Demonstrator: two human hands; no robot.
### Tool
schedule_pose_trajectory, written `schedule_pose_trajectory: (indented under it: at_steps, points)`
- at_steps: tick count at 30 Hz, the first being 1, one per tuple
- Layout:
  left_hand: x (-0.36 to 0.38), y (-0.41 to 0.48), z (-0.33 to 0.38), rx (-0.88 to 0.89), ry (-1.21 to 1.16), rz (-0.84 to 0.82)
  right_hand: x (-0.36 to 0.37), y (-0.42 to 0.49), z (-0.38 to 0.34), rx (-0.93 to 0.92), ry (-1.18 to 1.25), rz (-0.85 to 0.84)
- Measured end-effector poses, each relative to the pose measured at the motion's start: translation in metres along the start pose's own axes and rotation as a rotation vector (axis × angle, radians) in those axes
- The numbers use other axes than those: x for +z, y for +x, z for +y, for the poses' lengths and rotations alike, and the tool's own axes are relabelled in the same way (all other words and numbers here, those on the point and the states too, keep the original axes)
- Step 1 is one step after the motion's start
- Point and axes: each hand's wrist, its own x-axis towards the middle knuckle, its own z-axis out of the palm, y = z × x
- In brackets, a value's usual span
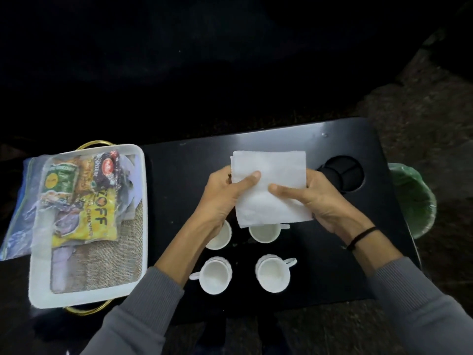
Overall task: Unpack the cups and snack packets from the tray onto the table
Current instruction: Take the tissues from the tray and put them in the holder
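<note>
Four white cups (216,275) stand near on the bench (179,175); above them, left hand (225,193) and right hand (314,201) pinch a folded napkin (268,175). Lay it flat, clear of the cups; snack packets (84,201) lie in the tray (87,298).

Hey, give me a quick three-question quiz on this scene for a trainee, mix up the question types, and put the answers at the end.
1. What do the left hand and right hand hold between them? A) a spoon B) a folded white napkin C) a plate
2. True or false: the snack packets lie on the black table, out of the tray.
3. How many white cups stand on the black table?

Key: 1. B. 2. False; they lie in a clear bag on the tray. 3. Four.
</note>
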Motion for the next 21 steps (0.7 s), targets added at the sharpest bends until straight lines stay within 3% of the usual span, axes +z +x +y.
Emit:
schedule_pose_trajectory:
  at_steps: [5, 9, 15, 21]
  points:
    - [0.036, 0.008, 0.000, -0.034, 0.141, -0.047, -0.031, -0.018, 0.002, 0.025, 0.125, 0.279]
    - [0.062, 0.013, -0.002, -0.063, 0.074, -0.063, -0.071, -0.034, 0.001, -0.063, 0.116, 0.500]
    - [0.093, 0.018, -0.006, -0.082, 0.160, -0.054, -0.122, -0.059, -0.012, -0.111, -0.289, 0.749]
    - [0.104, 0.022, -0.009, -0.105, 0.188, -0.047, -0.123, -0.051, -0.023, -0.117, -0.674, 0.724]
